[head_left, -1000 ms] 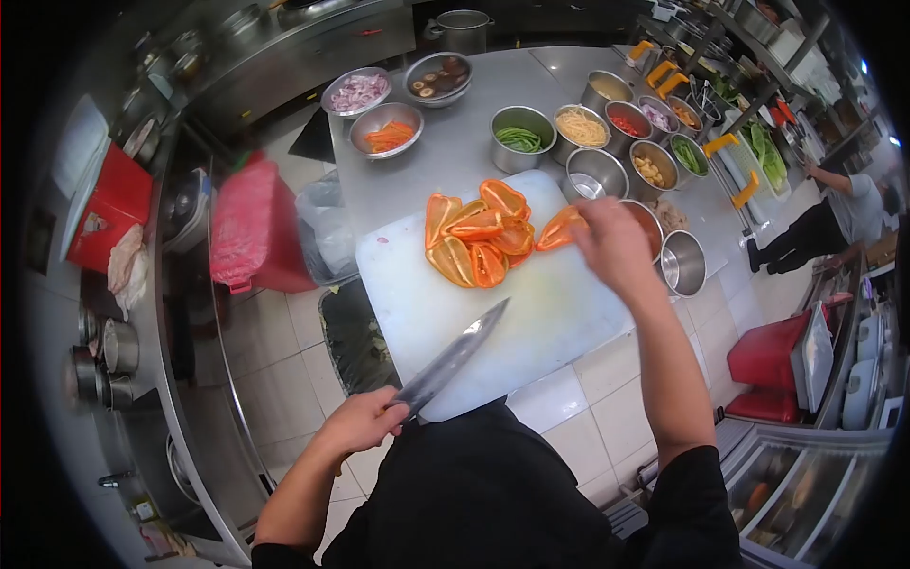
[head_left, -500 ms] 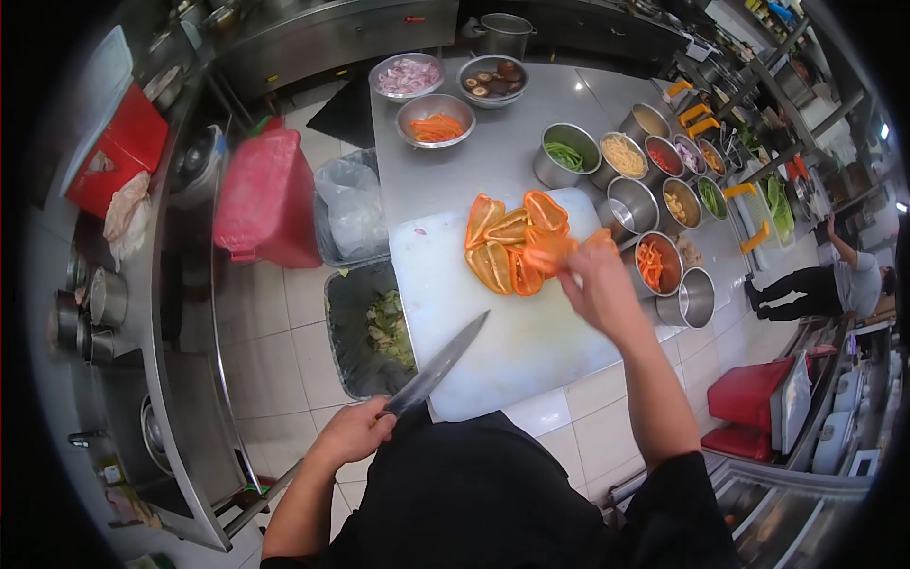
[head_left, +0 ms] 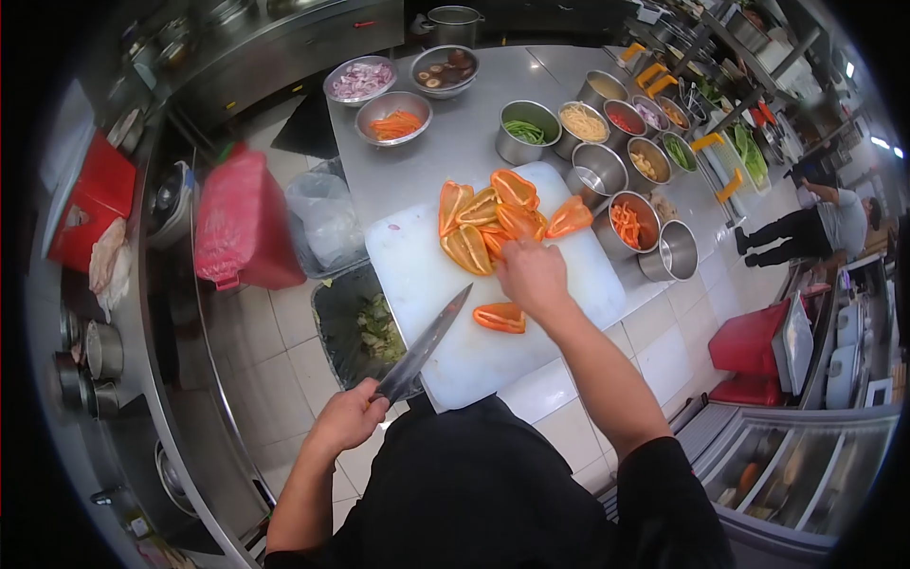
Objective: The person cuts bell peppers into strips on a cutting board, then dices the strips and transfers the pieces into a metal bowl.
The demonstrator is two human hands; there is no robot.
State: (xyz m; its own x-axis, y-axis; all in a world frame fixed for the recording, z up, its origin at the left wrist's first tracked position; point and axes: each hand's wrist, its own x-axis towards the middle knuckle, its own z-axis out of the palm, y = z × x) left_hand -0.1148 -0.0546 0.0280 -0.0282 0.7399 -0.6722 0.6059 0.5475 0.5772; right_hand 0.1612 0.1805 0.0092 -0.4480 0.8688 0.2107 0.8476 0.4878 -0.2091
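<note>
My left hand (head_left: 349, 417) is closed round the handle of a chef's knife (head_left: 425, 343), its blade slanting up over the near left of the white cutting board (head_left: 403, 256). At the pile of orange bell pepper pieces (head_left: 466, 248), the fingers of my right hand (head_left: 533, 277) are bent onto a bell pepper piece, partly hidden by the hand. One bell pepper piece (head_left: 500, 318) lies apart, nearer to me. Another bell pepper piece (head_left: 569, 217) rests at the board's right, close to the metal pots.
Beyond the board stand bowls of sliced onion (head_left: 361, 80), mushrooms (head_left: 445, 71) and carrot strips (head_left: 394, 123). Several metal pots line the right, including one of orange strips (head_left: 627, 226). A lined bin (head_left: 355, 322) sits left of the table. Another person (head_left: 820, 223) stands far right.
My right hand has moved down and left from the pile's right side. A bell pepper piece now lies separately on the near part of the board. The knife stays in my left hand.
</note>
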